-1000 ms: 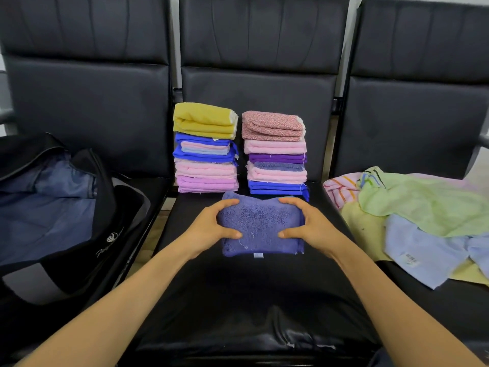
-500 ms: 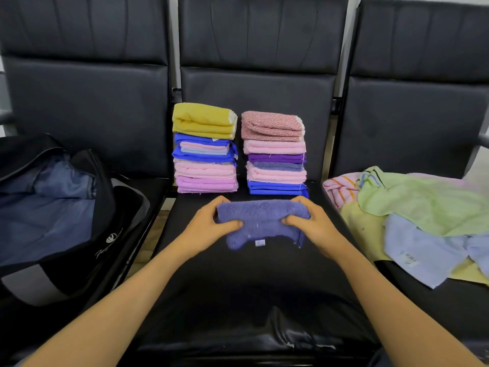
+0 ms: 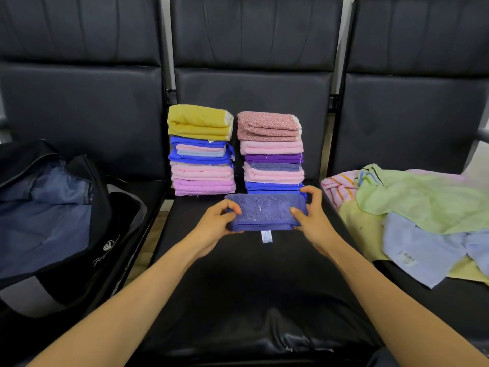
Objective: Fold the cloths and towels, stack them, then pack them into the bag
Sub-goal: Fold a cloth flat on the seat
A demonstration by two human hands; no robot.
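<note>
A folded purple-blue towel [image 3: 265, 211] lies in my hands just above the middle black seat [image 3: 259, 282], its white label hanging at the front edge. My left hand [image 3: 215, 225] grips its left end, thumb on top and fingers underneath. My right hand [image 3: 313, 217] pinches its right end. Behind the towel stand two stacks of folded cloths: the left stack [image 3: 201, 151] topped by a yellow one, the right stack [image 3: 271, 152] topped by a speckled pink one. An open black bag [image 3: 50, 221] with blue lining sits on the left seat.
Unfolded towels [image 3: 423, 213] in green, light blue, yellow and striped pink are heaped on the right seat. Black seat backs [image 3: 251, 83] rise close behind the stacks. A gap to the floor [image 3: 156, 226] separates the left and middle seats.
The towel has been folded in half away from me into a narrower bundle. Both hands moved with it toward the stacks and lifted it slightly off the seat.
</note>
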